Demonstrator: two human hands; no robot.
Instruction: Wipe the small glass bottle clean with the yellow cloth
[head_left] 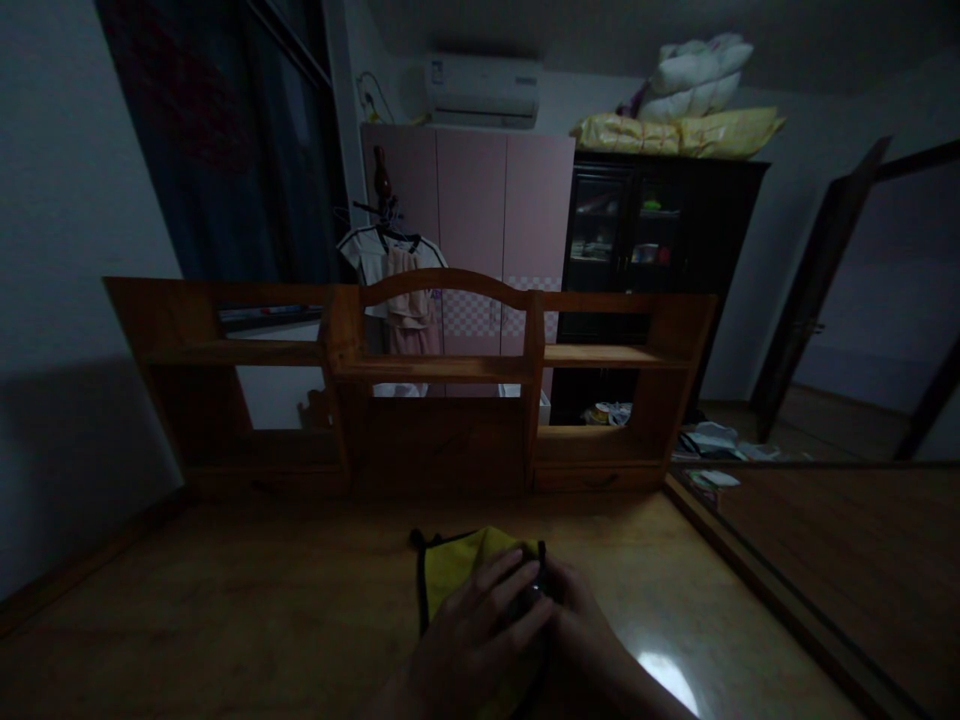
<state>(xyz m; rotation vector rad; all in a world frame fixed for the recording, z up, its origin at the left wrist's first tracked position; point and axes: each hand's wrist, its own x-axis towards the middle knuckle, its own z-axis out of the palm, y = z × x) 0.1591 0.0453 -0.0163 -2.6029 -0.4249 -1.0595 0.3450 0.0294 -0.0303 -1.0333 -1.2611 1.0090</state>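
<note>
On the wooden surface lies a yellow cloth (457, 565) with a dark edging. My left hand (480, 625) rests over it, fingers bent and pressed around a small dark shiny object (535, 593). From the other side my right hand (581, 620) closes on the same object, its fingertips near those of my left hand. Most of the object is covered by my fingers and the light is dim, so its kind cannot be made out. Part of the cloth is hidden under my left hand.
A wooden shelf unit (435, 370) with cubbies and small drawers stands along the far edge of the wooden surface (300, 580). A raised wooden rail (750, 570) runs down the right side. Behind are a pink wardrobe (471, 190), hanging clothes (409, 290) and a dark cabinet (697, 230).
</note>
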